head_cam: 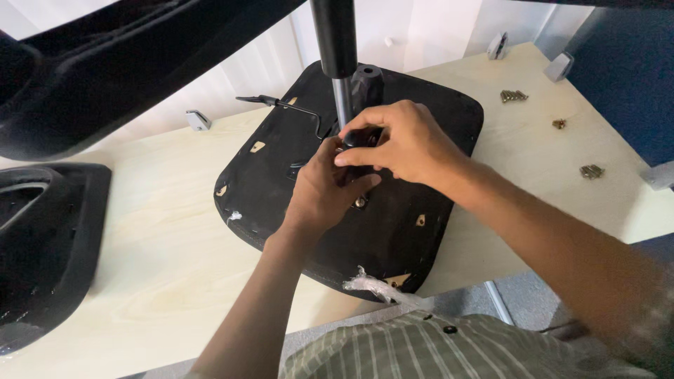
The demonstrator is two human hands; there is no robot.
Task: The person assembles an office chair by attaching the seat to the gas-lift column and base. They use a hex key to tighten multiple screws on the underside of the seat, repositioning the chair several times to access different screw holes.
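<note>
On the pale wooden table (pixel 161 267), both hands, left hand (pixel 324 191) and right hand (pixel 400 144), clamp the black seat's (pixel 393 231) mechanism (pixel 358 140).

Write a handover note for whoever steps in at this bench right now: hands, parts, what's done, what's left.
Left hand: on the black mechanism at the middle of the upturned seat base, fingers curled around it.
Right hand: over the same mechanism from above, pinching a small dark part; what it is cannot be told.
Gas-lift column stands upright in the mechanism; lever rod sticks out to its left.
Loose screws lie in clusters on the wooden table, far right.
Done: column seated. Left: probably fastening the mechanism, since screws are unused.
</note>
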